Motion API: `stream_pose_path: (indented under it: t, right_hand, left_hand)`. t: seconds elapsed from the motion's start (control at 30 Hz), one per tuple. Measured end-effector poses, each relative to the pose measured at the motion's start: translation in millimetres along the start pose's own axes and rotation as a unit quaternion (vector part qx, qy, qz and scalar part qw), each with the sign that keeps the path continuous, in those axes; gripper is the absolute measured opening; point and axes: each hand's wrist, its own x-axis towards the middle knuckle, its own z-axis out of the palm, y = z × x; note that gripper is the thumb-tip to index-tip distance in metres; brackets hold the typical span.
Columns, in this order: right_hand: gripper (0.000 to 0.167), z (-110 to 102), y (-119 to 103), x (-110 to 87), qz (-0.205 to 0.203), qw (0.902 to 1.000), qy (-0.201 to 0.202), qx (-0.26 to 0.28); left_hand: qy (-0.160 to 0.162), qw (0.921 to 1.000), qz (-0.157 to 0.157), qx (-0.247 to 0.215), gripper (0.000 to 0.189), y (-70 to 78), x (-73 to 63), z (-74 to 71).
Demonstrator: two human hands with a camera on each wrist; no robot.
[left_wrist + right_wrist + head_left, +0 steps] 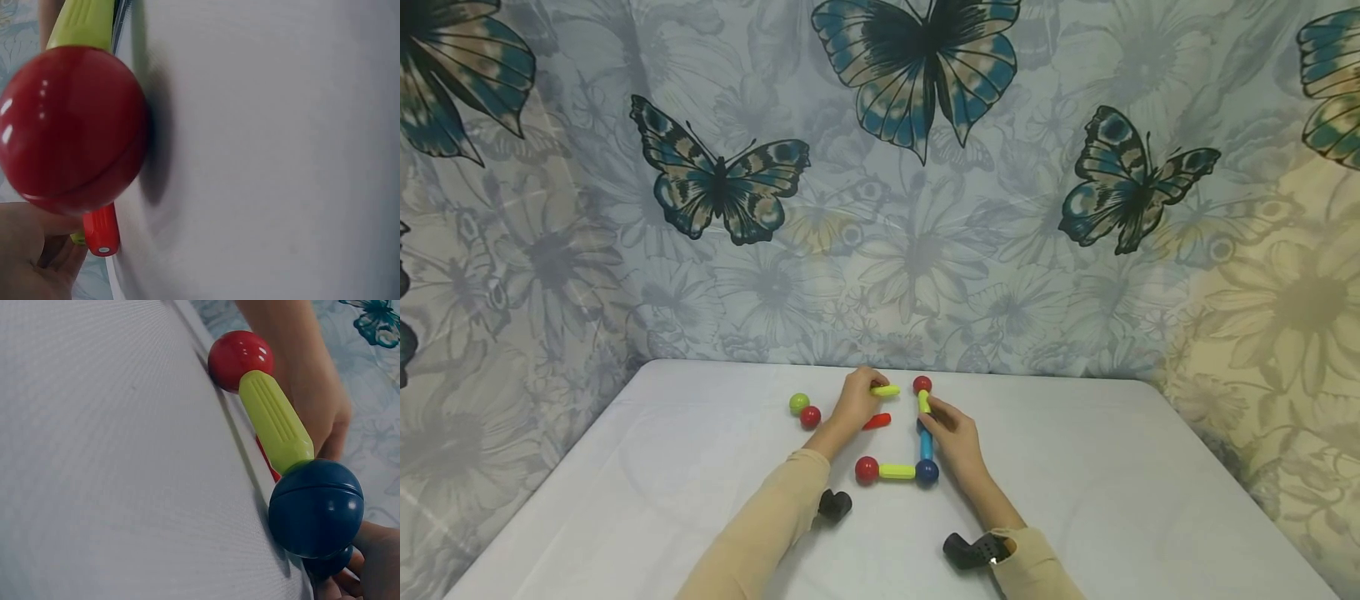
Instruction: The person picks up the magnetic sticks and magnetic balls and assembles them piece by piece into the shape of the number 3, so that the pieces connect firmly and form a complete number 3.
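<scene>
My left hand (854, 403) pinches a yellow-green rod (887, 390) above the far part of the table. Below it lies a red rod (878, 421), partly hidden by the hand. My right hand (953, 432) grips a joined chain at a dark blue ball (329, 562), mostly covered by the fingers. From there a short yellow-green rod (923, 400) leads to a far red ball (922, 383). Toward me, a light blue rod (927, 446) runs to a near dark blue ball (927, 472). Another yellow-green rod (897, 472) joins that to a near red ball (867, 471).
Left of my left hand, a green ball (799, 404) and a loose red ball (810, 417) sit side by side on the white table (1075, 467). Black wrist devices (970, 552) are worn on both arms. A butterfly-patterned cloth (917, 267) hangs behind the table.
</scene>
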Motion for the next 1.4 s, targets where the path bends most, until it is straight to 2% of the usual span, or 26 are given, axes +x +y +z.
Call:
stream_pose_path:
  t: [0.17, 0.47, 0.63, 0.8, 1.13, 1.4]
  right_hand:
    - [0.045, -0.9, -1.2, -0.6, -0.001, 1.0, -0.003, 0.004]
    - [0.045, -0.4, -1.2, -0.1, 0.002, 1.0, -0.001, 0.001]
    - [0.045, -0.4, -1.8, -0.1, 0.003, 1.0, -0.001, 0.001]
    - [0.045, -0.2, -1.9, -0.2, 0.003, 1.0, -0.002, 0.0]
    - [0.044, -0.3, -0.9, 0.0, -0.002, 1.0, -0.003, -0.003]
    - [0.045, -0.4, -0.5, -0.1, -0.008, 1.0, -0.004, -0.002]
  left_hand:
    - [0.005, 0.9997, 0.023, 0.0, 0.025, -0.7, 4.0, 2.6]
    - [-0.008, 0.9982, 0.056, 0.02, 0.026, 0.9, 14.0, 6.9]
    - [-0.003, 0.9979, 0.061, 0.019, 0.027, 2.7, 16.6, 9.9]
    - [-0.01, 0.9986, 0.05, 0.011, 0.029, 4.2, 17.9, 11.8]
    - [-0.026, 0.998, 0.053, 0.022, 0.032, 8.4, 19.0, 14.7]
    - [-0.026, 0.9978, 0.054, 0.027, 0.036, 7.1, 20.5, 17.6]
